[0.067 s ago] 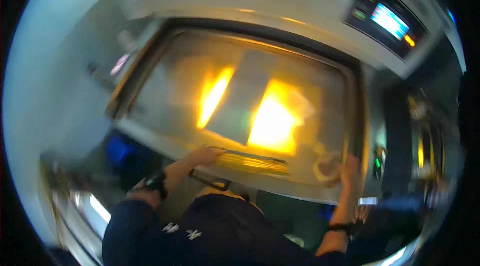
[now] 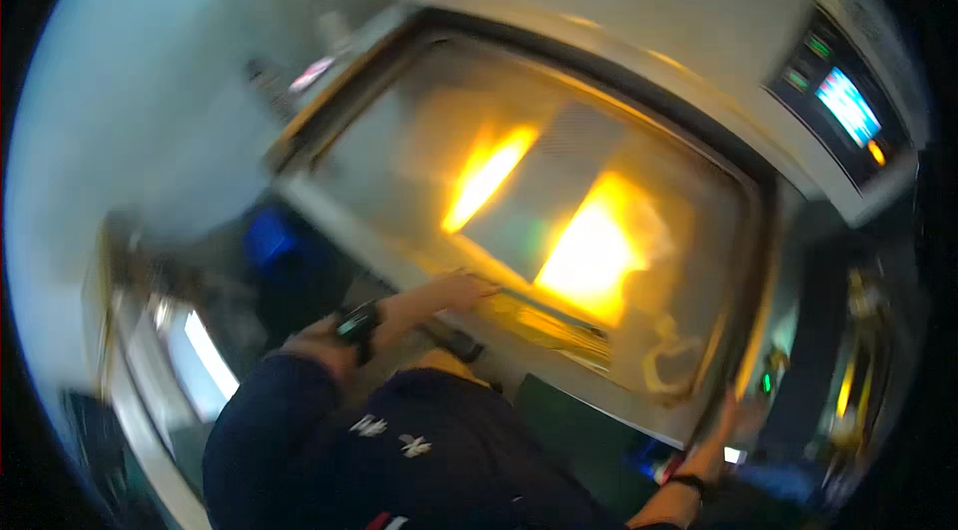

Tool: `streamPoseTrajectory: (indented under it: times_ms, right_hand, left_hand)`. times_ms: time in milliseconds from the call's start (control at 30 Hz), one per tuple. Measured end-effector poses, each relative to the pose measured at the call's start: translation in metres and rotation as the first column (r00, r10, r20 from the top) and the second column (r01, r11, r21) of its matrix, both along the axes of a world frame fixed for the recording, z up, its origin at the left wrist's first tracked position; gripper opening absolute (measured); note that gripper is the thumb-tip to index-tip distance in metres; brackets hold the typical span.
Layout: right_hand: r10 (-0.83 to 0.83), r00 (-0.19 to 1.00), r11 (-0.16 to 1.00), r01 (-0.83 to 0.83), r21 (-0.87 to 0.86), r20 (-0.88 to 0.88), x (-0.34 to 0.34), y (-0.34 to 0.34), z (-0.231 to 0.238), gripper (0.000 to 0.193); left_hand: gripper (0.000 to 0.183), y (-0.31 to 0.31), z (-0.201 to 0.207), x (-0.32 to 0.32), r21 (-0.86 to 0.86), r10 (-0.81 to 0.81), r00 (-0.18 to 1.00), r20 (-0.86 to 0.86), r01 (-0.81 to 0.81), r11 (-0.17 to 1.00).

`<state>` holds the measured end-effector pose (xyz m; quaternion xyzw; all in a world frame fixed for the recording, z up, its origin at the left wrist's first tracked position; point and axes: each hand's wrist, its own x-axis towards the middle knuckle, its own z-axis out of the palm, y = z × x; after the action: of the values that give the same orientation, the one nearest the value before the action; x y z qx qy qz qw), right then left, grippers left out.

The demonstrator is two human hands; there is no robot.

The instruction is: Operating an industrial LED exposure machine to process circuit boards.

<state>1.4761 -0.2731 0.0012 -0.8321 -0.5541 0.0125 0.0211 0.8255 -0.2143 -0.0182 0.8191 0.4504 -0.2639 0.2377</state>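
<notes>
In front of me lies a large pane (image 2: 379, 141) in a dark frame, with bright yellow light glaring from it. A grey rectangular sheet (image 2: 559, 176) shows between two bright patches. My left hand (image 2: 461, 291) reaches the pane's near edge, beside a shiny yellow strip (image 2: 559, 328); its fingers are smeared, so a grip cannot be made out. Beyond the frame's near right corner, my right hand (image 2: 731, 417) is blurred, its fingers seemingly stretched out with nothing visible in them.
A control panel with a lit screen (image 2: 848, 106) is set in the pale machine housing at the far right. A dark green surface (image 2: 569, 420) lies below the near edge. A blue object (image 2: 271, 239) stands at the left. Beyond the frame's left corner lies a small pinkish thing (image 2: 311, 74).
The whole view has turned and shifted, carrying the pane toward the right. My right hand has moved from the pane's right near corner to just outside the frame. My left hand stays by the near edge.
</notes>
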Motion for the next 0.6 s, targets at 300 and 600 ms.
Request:
streamPoseTrajectory:
  times_ms: [300, 600]
  right_hand:
    - [-0.252, 0.942, 0.967, 0.238, 0.089, 0.223, 0.099, 0.002, -0.026, 0.062]
    - [-0.255, 0.966, 0.933, 0.255, -0.254, 0.034, 0.099, 0.022, 0.007, 0.059]
  left_hand:
    - [0.061, -0.01, 0.018, 0.009, 0.07, 0.23, 0.971, 0.063, -0.234, 0.97]
    - [0.069, -0.008, 0.006, 0.01, 0.028, 0.182, 0.979, 0.09, -0.185, 0.982]
